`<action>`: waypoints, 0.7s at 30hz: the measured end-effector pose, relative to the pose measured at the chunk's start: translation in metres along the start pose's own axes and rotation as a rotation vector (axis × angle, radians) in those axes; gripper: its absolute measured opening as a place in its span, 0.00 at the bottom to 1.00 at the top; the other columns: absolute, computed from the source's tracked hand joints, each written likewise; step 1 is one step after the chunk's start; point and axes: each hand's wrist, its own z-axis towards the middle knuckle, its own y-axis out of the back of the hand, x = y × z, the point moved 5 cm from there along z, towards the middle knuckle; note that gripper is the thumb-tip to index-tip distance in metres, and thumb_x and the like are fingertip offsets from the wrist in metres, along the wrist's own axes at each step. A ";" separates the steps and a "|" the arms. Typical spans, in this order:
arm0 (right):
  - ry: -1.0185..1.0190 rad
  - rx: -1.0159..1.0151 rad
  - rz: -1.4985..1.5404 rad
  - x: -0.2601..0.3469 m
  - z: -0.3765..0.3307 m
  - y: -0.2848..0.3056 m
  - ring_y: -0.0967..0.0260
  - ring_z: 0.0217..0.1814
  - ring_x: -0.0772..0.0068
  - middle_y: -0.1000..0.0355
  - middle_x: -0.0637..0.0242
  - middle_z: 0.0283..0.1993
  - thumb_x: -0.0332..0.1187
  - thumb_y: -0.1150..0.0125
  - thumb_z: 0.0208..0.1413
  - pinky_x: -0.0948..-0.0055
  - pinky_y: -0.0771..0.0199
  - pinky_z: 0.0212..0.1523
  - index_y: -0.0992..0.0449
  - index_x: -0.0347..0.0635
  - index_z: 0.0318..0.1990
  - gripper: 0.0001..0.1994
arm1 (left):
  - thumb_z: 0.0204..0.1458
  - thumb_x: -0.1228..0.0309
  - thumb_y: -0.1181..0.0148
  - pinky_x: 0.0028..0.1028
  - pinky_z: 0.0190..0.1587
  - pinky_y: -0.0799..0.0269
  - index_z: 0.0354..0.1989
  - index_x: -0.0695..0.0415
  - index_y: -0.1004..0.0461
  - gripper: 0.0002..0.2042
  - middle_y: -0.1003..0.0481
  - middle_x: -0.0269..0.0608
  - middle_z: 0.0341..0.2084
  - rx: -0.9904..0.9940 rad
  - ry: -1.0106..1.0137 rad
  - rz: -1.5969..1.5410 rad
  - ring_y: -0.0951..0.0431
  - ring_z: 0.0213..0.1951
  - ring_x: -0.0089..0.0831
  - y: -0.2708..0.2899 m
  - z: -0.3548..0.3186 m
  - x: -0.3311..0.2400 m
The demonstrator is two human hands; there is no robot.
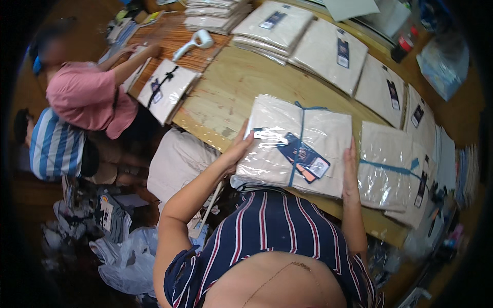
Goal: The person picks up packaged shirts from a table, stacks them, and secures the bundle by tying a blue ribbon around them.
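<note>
Folded cream cloth in a clear plastic bag (267,154) lies before me near the table's front edge, tied with a blue ribbon (303,128). Dark blue hang tags (300,154) with white and orange labels rest on top of it. My left hand (240,146) grips its left side, and my right hand (351,172) presses along the right side, so the pack is held between them. Some fingers of both hands are hidden by its edges. Just right of my right hand is another bagged cloth pack (385,182) with a blue ribbon around it.
Several tagged cloth packs (328,54) line the table's far and right edges. A white handheld tool (197,43) lies at the far left by a black-ribboned pack (167,87). A person in a pink top (92,95) works there. A dark bottle (404,46) stands at the back right.
</note>
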 end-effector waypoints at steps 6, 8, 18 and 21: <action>0.224 -0.132 -0.405 0.041 0.009 0.002 0.60 0.61 0.66 0.58 0.57 0.60 0.40 0.58 0.53 0.74 0.63 0.58 0.56 0.37 0.57 0.28 | 0.48 0.60 0.53 0.27 0.54 0.52 0.58 0.54 0.65 0.33 0.55 0.50 0.56 0.011 -0.098 0.490 0.50 0.55 0.36 -0.007 -0.010 -0.009; 0.319 -0.238 -0.533 0.057 0.024 0.029 0.58 0.61 0.65 0.54 0.55 0.58 0.38 0.56 0.52 0.73 0.61 0.58 0.52 0.35 0.55 0.26 | 0.48 0.60 0.52 0.29 0.54 0.52 0.58 0.55 0.63 0.33 0.54 0.53 0.55 -0.085 -0.274 0.889 0.49 0.55 0.39 0.002 -0.004 -0.026; 0.074 -0.021 -1.311 0.122 0.126 -0.101 0.36 0.41 0.51 0.32 0.52 0.36 0.43 0.60 0.49 0.63 0.39 0.42 0.28 0.38 0.34 0.18 | 0.51 0.53 0.67 0.36 0.44 0.40 0.34 0.60 0.29 0.24 0.29 0.51 0.32 -0.170 -0.071 1.657 0.31 0.39 0.45 -0.085 0.118 -0.099; -0.054 0.045 -1.435 0.078 0.145 -0.100 0.35 0.40 0.52 0.32 0.51 0.35 0.44 0.61 0.49 0.62 0.38 0.41 0.27 0.38 0.31 0.19 | 0.51 0.53 0.68 0.41 0.43 0.41 0.29 0.60 0.28 0.24 0.29 0.51 0.31 -0.131 -0.019 1.753 0.29 0.37 0.42 -0.105 0.122 -0.073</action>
